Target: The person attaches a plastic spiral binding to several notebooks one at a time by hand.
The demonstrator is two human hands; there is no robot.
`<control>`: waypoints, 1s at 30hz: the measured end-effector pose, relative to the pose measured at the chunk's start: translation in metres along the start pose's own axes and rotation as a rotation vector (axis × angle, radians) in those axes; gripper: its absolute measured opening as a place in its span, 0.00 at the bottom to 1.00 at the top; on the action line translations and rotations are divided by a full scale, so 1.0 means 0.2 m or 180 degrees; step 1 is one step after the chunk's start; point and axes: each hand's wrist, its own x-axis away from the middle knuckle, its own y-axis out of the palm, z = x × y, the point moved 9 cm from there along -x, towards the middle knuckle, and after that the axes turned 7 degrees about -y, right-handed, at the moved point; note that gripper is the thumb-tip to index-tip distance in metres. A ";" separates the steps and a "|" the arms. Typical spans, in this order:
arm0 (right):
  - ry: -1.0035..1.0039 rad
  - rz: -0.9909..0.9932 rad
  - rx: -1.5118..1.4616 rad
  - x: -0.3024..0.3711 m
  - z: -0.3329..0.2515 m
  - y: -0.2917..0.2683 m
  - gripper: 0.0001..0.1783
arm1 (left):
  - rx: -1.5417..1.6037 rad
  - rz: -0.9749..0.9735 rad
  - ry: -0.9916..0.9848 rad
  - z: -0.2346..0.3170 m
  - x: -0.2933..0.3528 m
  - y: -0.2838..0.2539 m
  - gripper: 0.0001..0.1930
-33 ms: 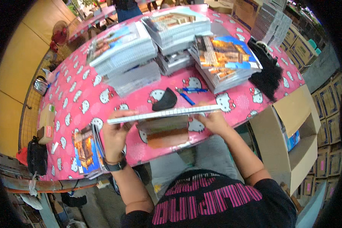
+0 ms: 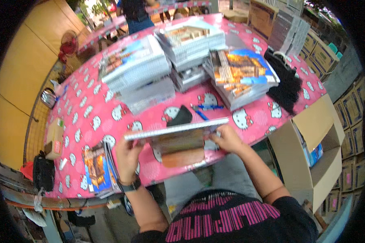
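Note:
Over the table's near edge, both my hands hold a booklet (image 2: 176, 129) on edge, its long white, ticked edge facing up. My left hand (image 2: 128, 158) grips its left end, fingers behind and thumb in front. At the other end, my right hand (image 2: 228, 139) is closed on the corner. Beneath the white edge is a smeared brown and orange area; I cannot tell whether it is the cover or something below. Just beyond lie a black curved cloth-like piece (image 2: 180, 116) and a blue-handled tool (image 2: 202, 113), possibly pliers. Beside my left wrist rests a small pile of booklets (image 2: 96, 168).
Tall booklet stacks (image 2: 136, 60) (image 2: 192, 42) (image 2: 243, 77) stand across the pink patterned table (image 2: 150, 117). A black furry cloth (image 2: 286, 83) lies right of them. An opened carton (image 2: 290, 156) stands at my right. A small box (image 2: 54, 139) and black pouch (image 2: 43, 172) sit left.
The booklet has tilted, its right end now higher than its left, and both hands have shifted with it. The whole view has also moved slightly. Both hands keep their hold.

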 end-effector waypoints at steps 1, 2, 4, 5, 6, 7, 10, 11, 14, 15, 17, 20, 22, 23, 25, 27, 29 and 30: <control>0.0094 -0.0283 0.0379 0.04 0.04 0.05 0.14 | -0.0264 0.0180 -0.0158 -0.07 0.02 -0.05 0.12; 0.0090 0.0043 -0.0219 0.03 -0.02 0.04 0.21 | -0.0055 0.0265 -0.0098 -0.11 0.05 -0.09 0.16; -0.0066 0.0369 -0.1056 -0.01 -0.11 0.06 0.40 | 0.0665 0.0586 0.0042 -0.21 0.10 -0.14 0.26; -0.0125 0.0426 -0.1074 -0.01 -0.11 0.10 0.45 | 0.1200 0.0780 0.0127 -0.24 0.12 -0.13 0.31; -0.0117 0.0250 -0.1086 -0.01 -0.12 0.20 0.46 | 0.1020 0.0659 0.0033 -0.27 0.11 -0.08 0.36; -0.0090 0.0066 -0.1106 0.00 -0.13 0.30 0.48 | 0.1046 0.0721 0.0065 -0.27 0.09 -0.06 0.36; -0.0154 0.0105 -0.0688 0.06 -0.22 0.28 0.48 | 0.0960 0.0866 0.0094 -0.31 0.04 -0.03 0.36; -0.0490 0.0093 -0.0471 0.07 -0.30 0.21 0.45 | 0.1371 0.0926 0.0193 -0.31 0.02 -0.05 0.31; -0.0983 0.0629 0.0406 0.09 -0.44 -0.27 0.28 | 0.1087 0.1208 -0.0033 -0.30 0.02 -0.13 0.17; -0.1048 0.1574 0.0171 0.13 -0.42 -0.55 0.19 | 0.1309 0.1180 -0.0068 -0.35 0.03 -0.17 0.16; -0.0547 0.2950 0.0926 0.24 -0.31 -1.10 0.10 | 0.1306 0.1202 -0.0181 -0.33 0.03 -0.15 0.18; 0.0282 0.2838 0.2035 0.28 0.13 -1.55 0.09 | 0.1314 0.1377 -0.0027 -0.25 0.03 -0.07 0.20; 0.1059 0.1445 0.2744 0.29 0.59 -1.54 0.11 | 0.1071 0.1486 -0.0034 -0.30 0.03 -0.08 0.21; 0.1418 0.0730 0.2918 0.27 0.72 -1.41 0.12 | 0.0935 0.1625 -0.0009 -0.30 0.03 -0.11 0.22; 0.1440 0.0504 0.3450 0.28 0.78 -1.28 0.16 | 0.0831 0.1663 -0.0042 -0.28 0.05 -0.12 0.22; 0.1494 0.0675 0.3329 0.29 0.80 -1.33 0.16 | 0.0693 0.1566 -0.0098 -0.26 0.05 -0.10 0.22; 0.1674 0.0554 0.3336 0.27 0.84 -1.32 0.18 | 0.0811 0.1519 -0.0043 -0.28 0.04 -0.12 0.21; 0.1296 0.0853 0.3464 0.25 0.76 -1.28 0.19 | 0.0915 0.1528 -0.0040 -0.27 0.05 -0.13 0.20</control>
